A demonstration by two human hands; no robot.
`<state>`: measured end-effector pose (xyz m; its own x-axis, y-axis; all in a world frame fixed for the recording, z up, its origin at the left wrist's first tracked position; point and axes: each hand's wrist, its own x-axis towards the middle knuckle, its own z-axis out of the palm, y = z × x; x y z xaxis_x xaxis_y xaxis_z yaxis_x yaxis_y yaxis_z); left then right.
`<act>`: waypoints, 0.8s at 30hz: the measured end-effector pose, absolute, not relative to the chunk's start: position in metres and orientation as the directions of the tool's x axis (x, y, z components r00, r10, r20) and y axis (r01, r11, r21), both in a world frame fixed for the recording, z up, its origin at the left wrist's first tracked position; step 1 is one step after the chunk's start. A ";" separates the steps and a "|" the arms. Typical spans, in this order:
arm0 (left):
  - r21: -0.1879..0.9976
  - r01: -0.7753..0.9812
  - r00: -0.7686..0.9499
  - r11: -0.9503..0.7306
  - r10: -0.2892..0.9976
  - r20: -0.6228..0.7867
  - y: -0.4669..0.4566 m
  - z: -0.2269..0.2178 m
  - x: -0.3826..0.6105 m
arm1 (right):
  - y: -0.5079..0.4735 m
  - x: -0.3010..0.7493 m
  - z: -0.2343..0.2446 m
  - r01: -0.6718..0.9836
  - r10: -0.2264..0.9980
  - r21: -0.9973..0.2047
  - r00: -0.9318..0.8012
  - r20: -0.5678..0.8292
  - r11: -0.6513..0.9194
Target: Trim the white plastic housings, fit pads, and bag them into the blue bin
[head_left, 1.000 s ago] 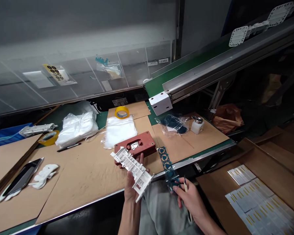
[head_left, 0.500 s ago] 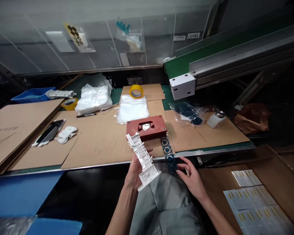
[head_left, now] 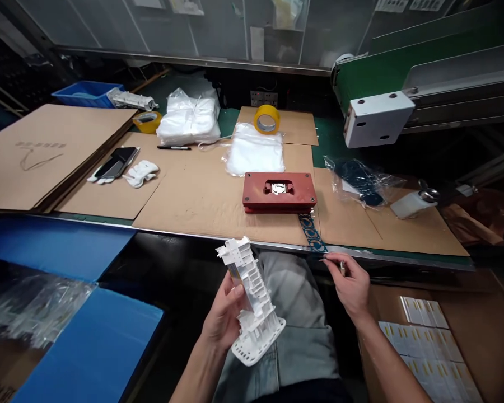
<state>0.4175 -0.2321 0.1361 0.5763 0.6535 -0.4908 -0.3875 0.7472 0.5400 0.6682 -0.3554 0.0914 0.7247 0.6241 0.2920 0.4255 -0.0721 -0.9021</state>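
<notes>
My left hand (head_left: 223, 314) is closed round a long white plastic molded part (head_left: 252, 300), held upright over my lap. My right hand (head_left: 350, 282) sits at the table's front edge, fingers pinched on the near end of a blue strip of round gaskets (head_left: 312, 236) that lies across the edge. A thin stick-like tool also shows between those fingers. Just beyond the strip, a red fixture block (head_left: 279, 192) rests flat on the cardboard-covered table (head_left: 193, 196).
Yellow tape rolls (head_left: 266, 118), white bags (head_left: 255, 150), a pen, a phone (head_left: 115, 162) and white glove lie further back. A green conveyor (head_left: 407, 73) ends at upper right. A dispenser bottle (head_left: 411, 202) lies on its side. Blue sheets (head_left: 88, 347) lower left; labelled cards (head_left: 424, 330) lower right.
The view has tilted down and left. My left hand has brought the white part down from the table edge to my lap. My right hand has shifted up to the table edge.
</notes>
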 end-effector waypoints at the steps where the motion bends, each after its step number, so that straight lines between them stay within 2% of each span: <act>1: 0.553 -0.377 0.568 0.743 0.657 -0.496 -0.233 0.136 0.416 | -0.356 0.665 0.094 0.428 0.597 -0.901 0.741 0.307 -0.068; 5: 0.675 -0.323 0.473 0.663 0.731 -0.492 -0.237 0.134 0.412 | -0.368 0.642 0.112 0.485 0.480 -0.866 0.792 0.377 -0.121; 8: 0.779 -0.270 0.384 0.566 0.805 -0.452 -0.241 0.130 0.411 | -0.387 0.616 0.124 0.489 0.483 -0.856 0.798 0.360 -0.170; 10: 0.812 -0.247 0.341 0.529 0.832 -0.439 -0.246 0.126 0.411 | -0.397 0.597 0.128 0.382 0.528 -0.906 0.815 0.238 -0.181; 13: 0.888 -0.164 0.278 0.430 0.884 -0.377 -0.254 0.124 0.411 | -0.402 0.572 0.137 0.035 0.586 -0.973 0.803 -0.108 -0.228; 15: 0.944 -0.046 0.265 0.328 0.915 -0.305 -0.259 0.127 0.409 | -0.396 0.558 0.147 -0.201 0.619 -0.950 0.722 -0.309 -0.240; 16: 0.960 0.017 0.268 0.279 0.924 -0.273 -0.261 0.129 0.408 | -0.390 0.552 0.153 -0.285 0.635 -0.930 0.680 -0.366 -0.231; 19: 0.976 0.137 0.293 0.167 0.935 -0.201 -0.268 0.136 0.404 | -0.373 0.539 0.170 -0.422 0.683 -0.886 0.590 -0.431 -0.194; 24: 0.980 0.176 0.297 0.088 0.945 -0.138 -0.279 0.137 0.401 | -0.357 0.526 0.176 -0.500 0.715 -0.837 0.499 -0.489 -0.223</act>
<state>0.4009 -0.2789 0.1368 0.2974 0.9447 -0.1382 0.1762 0.0879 0.9804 0.5259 -0.3569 0.1762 0.4993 0.7151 -0.4891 -0.5003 -0.2229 -0.8367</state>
